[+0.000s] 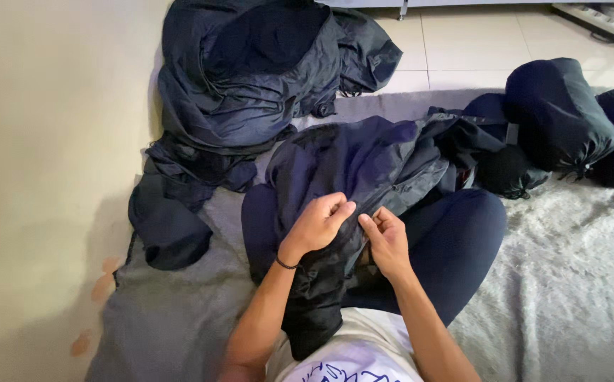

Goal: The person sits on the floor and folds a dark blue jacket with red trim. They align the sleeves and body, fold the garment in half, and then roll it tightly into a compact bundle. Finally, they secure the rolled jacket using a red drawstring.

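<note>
Both hands are pinched onto the dark jacket (363,170) draped over the lap, left hand (317,226) and right hand (387,237) close together on one fold near the middle. I'd say keep the fabric taut between the pinches and work along the edge, so it doesn't slump onto the grey rug (569,283) by the stuffed black sacks (558,113).

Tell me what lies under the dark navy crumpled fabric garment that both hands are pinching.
Under the dark navy crumpled garment pinched by the left hand and right hand are the person's crossed legs in dark trousers, on a grey fuzzy rug. The lap itself is covered.
</note>
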